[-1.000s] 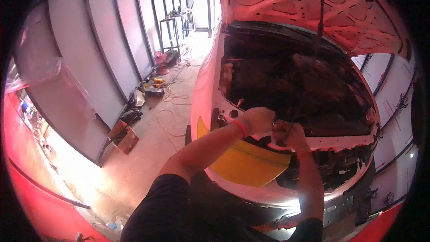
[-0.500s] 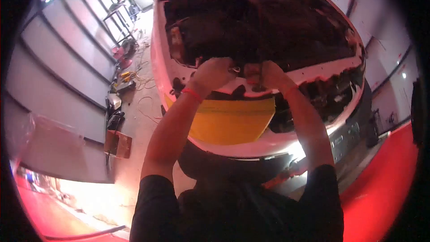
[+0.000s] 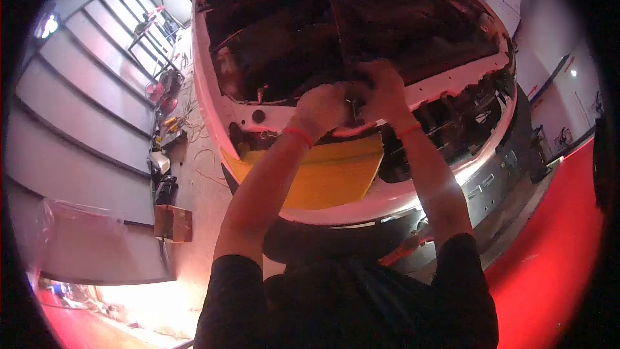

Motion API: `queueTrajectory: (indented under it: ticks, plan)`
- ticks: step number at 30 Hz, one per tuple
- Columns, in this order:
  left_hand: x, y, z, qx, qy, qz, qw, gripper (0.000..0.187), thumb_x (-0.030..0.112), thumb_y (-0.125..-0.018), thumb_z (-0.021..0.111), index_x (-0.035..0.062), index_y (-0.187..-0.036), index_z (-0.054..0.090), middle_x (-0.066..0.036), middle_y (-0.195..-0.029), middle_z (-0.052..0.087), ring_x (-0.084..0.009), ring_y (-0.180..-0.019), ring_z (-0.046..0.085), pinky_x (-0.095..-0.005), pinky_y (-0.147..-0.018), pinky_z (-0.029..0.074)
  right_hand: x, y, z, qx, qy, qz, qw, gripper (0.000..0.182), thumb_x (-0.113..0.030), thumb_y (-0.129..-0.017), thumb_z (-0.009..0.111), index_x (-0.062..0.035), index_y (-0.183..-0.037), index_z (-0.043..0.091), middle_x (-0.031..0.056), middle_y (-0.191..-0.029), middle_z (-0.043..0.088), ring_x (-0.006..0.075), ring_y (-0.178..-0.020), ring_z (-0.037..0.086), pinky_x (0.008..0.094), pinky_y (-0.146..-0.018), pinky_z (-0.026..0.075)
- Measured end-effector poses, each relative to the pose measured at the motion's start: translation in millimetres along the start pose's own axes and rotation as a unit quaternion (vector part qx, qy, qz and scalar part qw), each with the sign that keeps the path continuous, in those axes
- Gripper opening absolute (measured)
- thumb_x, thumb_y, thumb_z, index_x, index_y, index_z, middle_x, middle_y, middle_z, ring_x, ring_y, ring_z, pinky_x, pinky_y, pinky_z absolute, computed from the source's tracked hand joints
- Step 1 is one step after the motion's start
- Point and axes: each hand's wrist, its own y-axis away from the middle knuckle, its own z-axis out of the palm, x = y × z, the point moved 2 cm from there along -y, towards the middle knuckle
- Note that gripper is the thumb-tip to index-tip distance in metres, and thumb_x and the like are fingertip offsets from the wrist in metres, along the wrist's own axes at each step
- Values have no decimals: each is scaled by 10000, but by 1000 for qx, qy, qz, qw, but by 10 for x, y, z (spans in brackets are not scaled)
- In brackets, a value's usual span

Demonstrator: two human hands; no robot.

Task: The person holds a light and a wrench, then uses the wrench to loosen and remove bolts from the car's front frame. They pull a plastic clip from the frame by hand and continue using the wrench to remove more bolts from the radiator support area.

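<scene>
My left hand [image 3: 321, 110], in a pale glove with a red cuff, is closed at the front crossmember of a car [image 3: 445, 84] whose bonnet is raised. A small shiny metal piece [image 3: 352, 108] shows between my two hands. My right hand [image 3: 387, 94], with a red cuff too, is curled just right of it over the panel edge. What its fingers grip is hidden, and the hand is partly blurred. Below my hands, a yellow sheet [image 3: 336, 178] lies over the car's front.
The dark engine bay [image 3: 278, 39] opens beyond my hands. To the right is an exposed front cavity [image 3: 445, 119]. Cables and tools [image 3: 171, 126] lie on the floor at left, near a cardboard box [image 3: 173, 223]. A red surface [image 3: 549, 232] stands at right.
The view has shifted, showing the car further left. My right hand has moved up and inward, closer to my left hand. The reddish block by it earlier is out of sight.
</scene>
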Motion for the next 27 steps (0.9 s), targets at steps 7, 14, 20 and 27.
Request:
queueTrajectory:
  ticks: [7, 14, 20, 27]
  plan:
    - [-178, -86, 256, 68, -47, 46, 995, 277, 293, -869, 656, 145, -1092, 726, -174, -956, 748, -411, -954, 714, -520, -825, 583, -137, 135, 94, -69, -16, 32, 997, 420, -371, -877, 768, -159, -1235, 716, 167, -1190, 696, 405, -1096, 672, 468, -966, 551]
    - [-11, -29, 186, 25, -94, 3, 995, 251, 212, -919, 604, 20, -1071, 657, -220, -1068, 732, -399, -968, 733, -498, -799, 600, 263, 88, 258, -229, 11, -67, 971, 464, -383, -846, 742, -141, -1240, 704, 185, -1211, 718, 416, -1089, 677, 494, -952, 555]
    - [-20, 16, 160, 21, -96, 10, 995, 286, 201, -930, 584, -9, -1123, 590, -263, -1006, 729, -443, -962, 732, -533, -814, 595, 228, 4, 272, -306, 58, -131, 941, 511, -432, -823, 716, -132, -1237, 696, 184, -1183, 726, 430, -1073, 681, 506, -929, 563]
    - [-138, -43, 331, 40, -109, 10, 993, 285, 218, -948, 579, -11, -1118, 587, -249, -973, 734, -453, -955, 726, -546, -822, 590, 232, -4, 311, -289, 52, -230, 928, 573, -402, -813, 720, -169, -1331, 642, 169, -1228, 714, 424, -1067, 686, 503, -923, 572]
